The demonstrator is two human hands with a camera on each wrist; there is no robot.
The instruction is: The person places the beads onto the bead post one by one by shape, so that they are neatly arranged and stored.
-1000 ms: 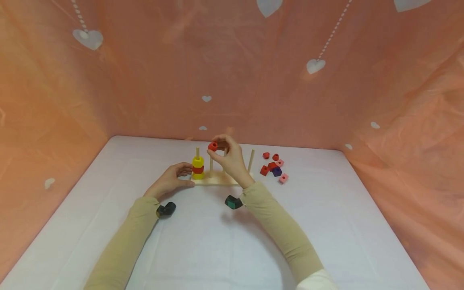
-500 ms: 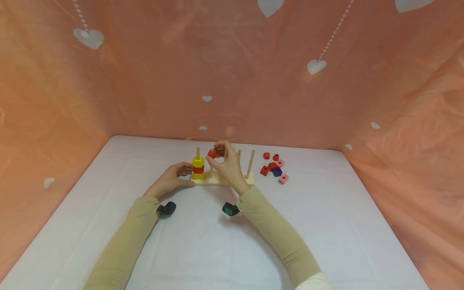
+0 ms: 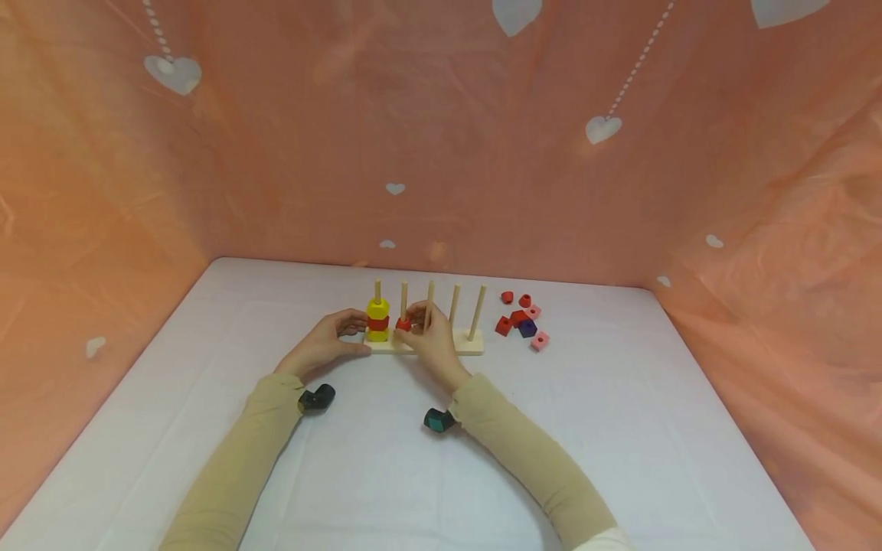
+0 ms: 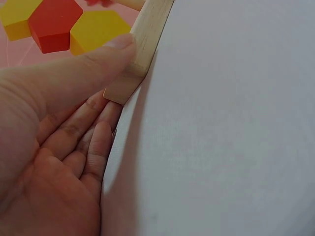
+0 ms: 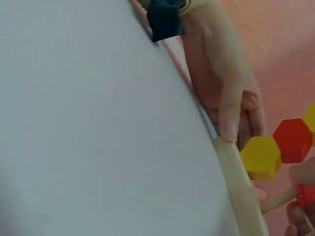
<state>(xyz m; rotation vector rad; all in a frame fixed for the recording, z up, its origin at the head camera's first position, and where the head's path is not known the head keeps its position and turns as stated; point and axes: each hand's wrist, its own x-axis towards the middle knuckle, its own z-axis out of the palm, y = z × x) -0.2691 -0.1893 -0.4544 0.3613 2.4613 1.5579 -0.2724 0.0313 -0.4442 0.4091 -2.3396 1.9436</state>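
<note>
A wooden peg stand (image 3: 471, 348) with several upright pegs stands on the table. Its leftmost peg carries a yellow bead (image 3: 377, 308), a red bead (image 3: 378, 324) and another yellow bead (image 3: 377, 336), stacked. My left hand (image 3: 324, 339) holds the stand's left end; in the left wrist view the thumb (image 4: 93, 64) lies on the wooden base (image 4: 151, 34) with fingers beyond its end. My right hand (image 3: 437, 348) pinches a small red bead (image 3: 403, 325) low on the second peg. Part of that bead is hidden by the fingers, also in the right wrist view.
Right of the stand lie loose beads: several red ones (image 3: 504, 326), a dark purple one (image 3: 527, 328) and pink ones (image 3: 540, 341). A white cloth (image 3: 386, 474) covers the table. Orange fabric with hearts (image 3: 441, 153) hangs behind and at both sides.
My right hand has brought the red bead from above the second peg onto it and down near the base. The left hand stays at the stand's left end.
</note>
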